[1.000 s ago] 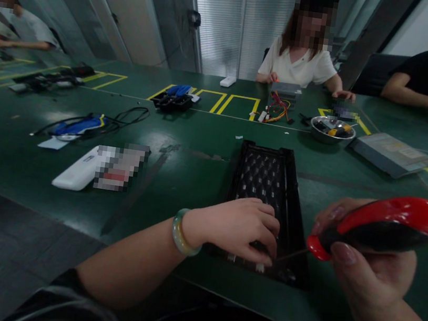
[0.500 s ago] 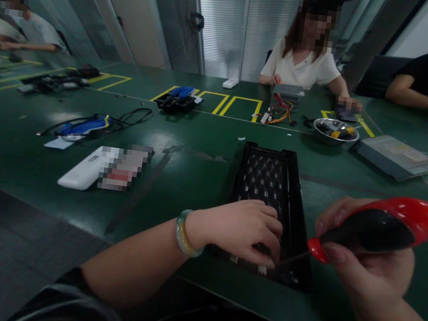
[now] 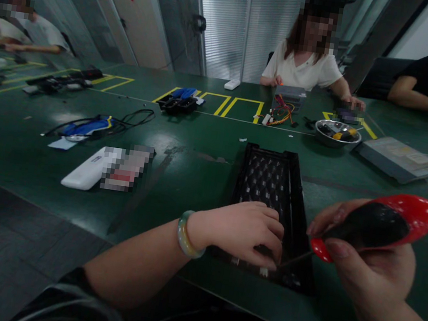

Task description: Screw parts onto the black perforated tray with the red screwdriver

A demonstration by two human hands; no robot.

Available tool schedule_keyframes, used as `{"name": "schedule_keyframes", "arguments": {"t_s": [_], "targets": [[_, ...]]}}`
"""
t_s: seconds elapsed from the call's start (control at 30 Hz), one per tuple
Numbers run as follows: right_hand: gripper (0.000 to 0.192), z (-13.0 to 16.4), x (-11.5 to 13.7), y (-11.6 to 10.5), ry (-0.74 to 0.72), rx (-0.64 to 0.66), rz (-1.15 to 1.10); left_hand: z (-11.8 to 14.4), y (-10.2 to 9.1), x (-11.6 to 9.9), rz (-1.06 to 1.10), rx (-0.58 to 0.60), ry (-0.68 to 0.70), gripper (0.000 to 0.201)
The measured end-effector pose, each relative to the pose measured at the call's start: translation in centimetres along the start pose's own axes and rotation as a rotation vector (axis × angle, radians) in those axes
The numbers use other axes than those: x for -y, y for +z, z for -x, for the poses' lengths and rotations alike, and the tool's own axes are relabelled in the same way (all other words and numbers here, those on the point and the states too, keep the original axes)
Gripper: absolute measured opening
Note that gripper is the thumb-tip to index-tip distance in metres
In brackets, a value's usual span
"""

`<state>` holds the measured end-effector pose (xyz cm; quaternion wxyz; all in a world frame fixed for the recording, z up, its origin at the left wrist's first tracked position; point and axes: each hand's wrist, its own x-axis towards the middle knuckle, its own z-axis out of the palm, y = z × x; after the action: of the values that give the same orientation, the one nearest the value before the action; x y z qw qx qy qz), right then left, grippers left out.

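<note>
My right hand (image 3: 385,275) is closed round the bulky red and black handle of a screwdriver (image 3: 414,220). Its thin shaft slants down and left to the fingertips of my left hand (image 3: 241,233). Those fingers are curled together over the near end of a black rectangular plastic casing (image 3: 301,199), and whatever they pinch is hidden beneath them. The casing lies on the green table (image 3: 190,189), its inside patterned with rows of small shiny pieces. A green and yellow bangle (image 3: 185,235) rings my left wrist.
To the left lie a white slab-shaped device (image 3: 87,169), a blurred-out flat item (image 3: 127,169) and a blue cabled item (image 3: 89,126). A metal bowl (image 3: 336,138) of parts and a grey metal panel (image 3: 399,160) are at right. Across the table, a person handles a grey metal box (image 3: 290,94) with wires.
The view has shifted slightly. My right hand and the screwdriver have tilted a little, while my left hand keeps its place over the casing.
</note>
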<state>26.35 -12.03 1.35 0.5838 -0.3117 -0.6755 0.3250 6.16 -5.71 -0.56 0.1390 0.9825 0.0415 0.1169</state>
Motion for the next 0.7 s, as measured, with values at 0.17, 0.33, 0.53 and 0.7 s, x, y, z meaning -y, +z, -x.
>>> {"name": "schedule_keyframes", "arguments": {"t_s": [0.17, 0.33, 0.53, 0.7], "targets": [[0.023, 0.15, -0.12, -0.05, 0.011, -0.011, -0.041, 0.06, 0.08, 0.0, -0.016, -0.004, 0.008, 0.022], [0.023, 0.14, -0.08, -0.11, 0.013, -0.011, -0.019, 0.06, 0.13, 0.03, -0.024, -0.009, 0.004, 0.022], [0.027, 0.34, -0.07, -0.27, 0.051, -0.006, -0.01, 0.13, 0.06, 0.13, -0.007, -0.017, 0.018, 0.022], [0.039, 0.99, 0.6, -0.43, 0.125, -0.042, 0.011, 0.25, 0.07, 0.33, -0.008, -0.044, 0.048, 0.022]]}}
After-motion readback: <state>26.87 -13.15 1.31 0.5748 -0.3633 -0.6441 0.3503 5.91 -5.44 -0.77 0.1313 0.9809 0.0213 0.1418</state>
